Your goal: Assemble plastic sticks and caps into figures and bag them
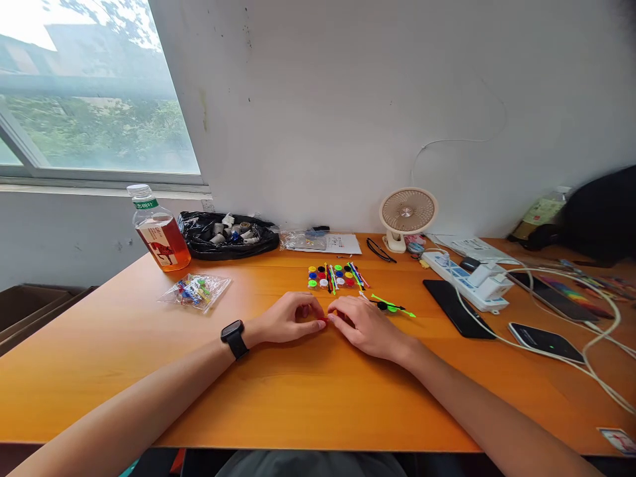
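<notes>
Close together at the middle of the wooden table, my two hands meet over a small red piece [325, 320], mostly hidden by the fingertips. My left hand [291, 318], with a black watch on its wrist, pinches at the piece's left side. From the other side my right hand [365, 322] has thumb and fingers closed by it; whether it grips the piece too is hard to see. Just beyond lie rows of small coloured round discs [312, 277] and several thin coloured plastic sticks [332, 278]. Right of my right hand are green and black stick pieces [392, 306].
At left stand a tea bottle [161, 235] and a clear bag of coloured parts [196, 291]. A black plastic bag [228, 238] and a small fan [408, 213] are at the wall. Rightward lie a power strip [462, 281], phones [545, 342] and looping white cables [603, 338].
</notes>
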The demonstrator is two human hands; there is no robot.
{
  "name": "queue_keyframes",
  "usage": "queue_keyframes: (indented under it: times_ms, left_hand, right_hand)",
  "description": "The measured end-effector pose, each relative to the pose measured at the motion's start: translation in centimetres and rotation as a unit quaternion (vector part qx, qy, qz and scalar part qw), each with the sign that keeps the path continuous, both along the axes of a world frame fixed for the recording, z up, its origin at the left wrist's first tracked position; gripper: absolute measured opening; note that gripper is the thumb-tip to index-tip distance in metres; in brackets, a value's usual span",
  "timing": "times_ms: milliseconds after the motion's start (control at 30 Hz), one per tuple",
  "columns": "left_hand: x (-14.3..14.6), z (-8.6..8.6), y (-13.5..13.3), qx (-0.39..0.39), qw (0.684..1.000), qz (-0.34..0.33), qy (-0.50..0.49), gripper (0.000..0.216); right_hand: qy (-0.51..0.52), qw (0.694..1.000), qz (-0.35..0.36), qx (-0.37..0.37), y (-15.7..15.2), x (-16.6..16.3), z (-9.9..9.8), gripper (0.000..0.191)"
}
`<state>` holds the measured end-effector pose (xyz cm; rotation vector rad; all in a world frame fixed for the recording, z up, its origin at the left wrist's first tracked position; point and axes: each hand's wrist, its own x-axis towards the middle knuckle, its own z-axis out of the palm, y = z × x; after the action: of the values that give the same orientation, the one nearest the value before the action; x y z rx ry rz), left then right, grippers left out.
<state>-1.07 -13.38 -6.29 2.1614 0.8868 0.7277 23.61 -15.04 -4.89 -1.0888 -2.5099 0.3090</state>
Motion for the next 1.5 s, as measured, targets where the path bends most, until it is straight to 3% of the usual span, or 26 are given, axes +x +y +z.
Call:
queue_keyframes:
  times_ms: [133,300,433,567,667,767,833,1000,1267,1367,1500]
  left_hand:
    - [-0.6,0.7,0.4,-0.002,0.994,0.081,-0.067,0.044]
    - [-1.0,0.5,1.2,0.031,0.987,0.123,-0.096,0.044]
    - [-0.9,-0.1,1.4,0.055,0.989,0.106,-0.085,0.042]
    - [-0.7,0.0,1.2,0.068,0.992,0.081,-0.068,0.041]
    - [-0.7,0.1,1.1,0.072,0.993,0.076,-0.061,0.042]
    - [-0.7,-0.1,1.2,0.075,0.993,0.073,-0.055,0.043]
    - [-0.8,-0.3,1.3,0.074,0.993,0.074,-0.051,0.045]
    - [-0.9,-0.6,1.4,0.060,0.995,0.065,-0.044,0.048]
    - [-0.8,-0.2,1.1,0.069,0.996,0.065,-0.004,0.047]
    - [-0.7,-0.2,1.0,0.088,0.994,0.062,0.019,0.044]
    - [-0.7,-0.5,0.9,0.118,0.992,0.046,0.022,0.038]
  right_hand:
    - [0.098,0.995,-0.027,-0.025,0.6,0.3,0.0,0.029]
    - [0.212,0.959,0.001,-0.188,0.9,0.4,0.0,0.057]
    - [0.250,0.959,0.003,-0.135,1.1,0.4,0.9,0.065]
    - [0.126,0.987,-0.098,0.019,1.8,1.8,2.2,0.055]
    - [-0.050,0.965,-0.223,0.128,2.5,3.6,2.7,0.040]
    - [-0.187,0.931,-0.308,0.050,2.8,4.8,2.9,0.049]
    - [-0.233,0.916,-0.327,-0.015,2.7,5.0,2.9,0.062]
    - [-0.250,0.923,-0.290,-0.035,1.6,3.8,3.1,0.072]
    - [-0.078,0.984,-0.129,-0.095,0.1,1.5,2.2,0.046]
    - [-0.023,0.994,-0.057,-0.087,-0.6,0.5,1.6,0.038]
    - [-0.028,0.998,0.001,-0.052,-1.1,-0.2,1.0,0.027]
